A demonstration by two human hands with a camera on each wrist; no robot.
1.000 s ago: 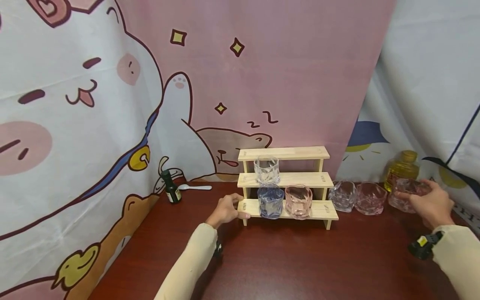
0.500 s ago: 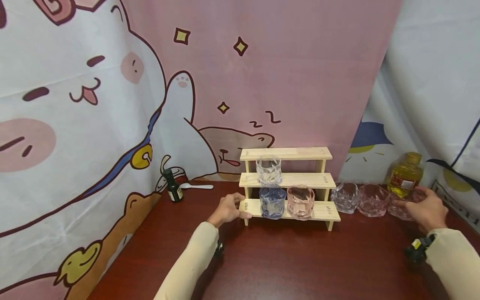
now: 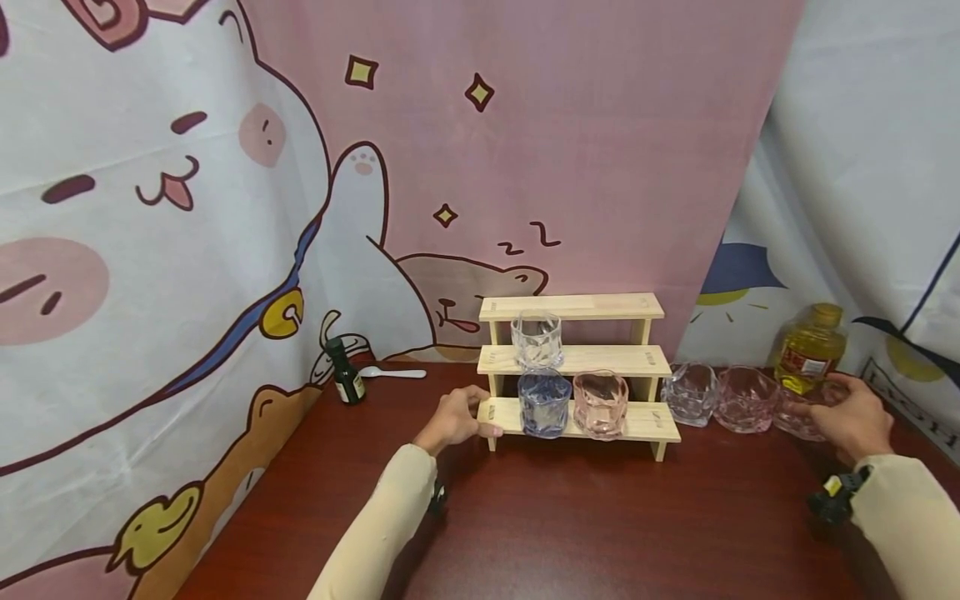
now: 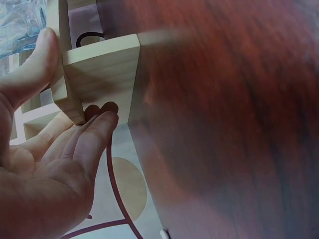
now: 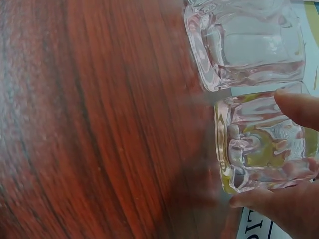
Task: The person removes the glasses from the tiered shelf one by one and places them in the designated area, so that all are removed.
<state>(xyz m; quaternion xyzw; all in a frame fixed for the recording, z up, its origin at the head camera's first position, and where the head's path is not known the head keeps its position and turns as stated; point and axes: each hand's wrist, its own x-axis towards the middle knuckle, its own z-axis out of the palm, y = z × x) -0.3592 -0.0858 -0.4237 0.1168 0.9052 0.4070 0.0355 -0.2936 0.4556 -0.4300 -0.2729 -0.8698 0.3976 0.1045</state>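
At the left end of a three-tier wooden display stand (image 3: 607, 360), my left hand (image 3: 456, 419) grips the lowest shelf. Its thumb (image 4: 42, 59) lies over the shelf's top and its other fingers are beneath, by the leg. Far to the right, my right hand (image 3: 855, 419) holds a clear pink glass (image 5: 269, 144) between thumb and fingers, down at the table surface. Another pink glass (image 3: 746, 402) stands just left of it, then a colourless glass (image 3: 690, 396). On the lowest shelf are a blue glass (image 3: 545, 406) and a pink glass (image 3: 600, 406); a colourless glass (image 3: 537, 340) stands one tier up.
A bottle of yellow oil (image 3: 810, 350) stands behind the held glass. At the back left are a small dark green bottle (image 3: 345, 373) and a white spoon (image 3: 393, 374). Printed cloth (image 3: 600, 167) hangs behind and beside the dark red table (image 3: 585, 525).
My right hand has lowered the pink glass to the table beside the other pink one, bringing more of the oil bottle into sight. The left hand keeps its grip. The head view has shifted slightly.
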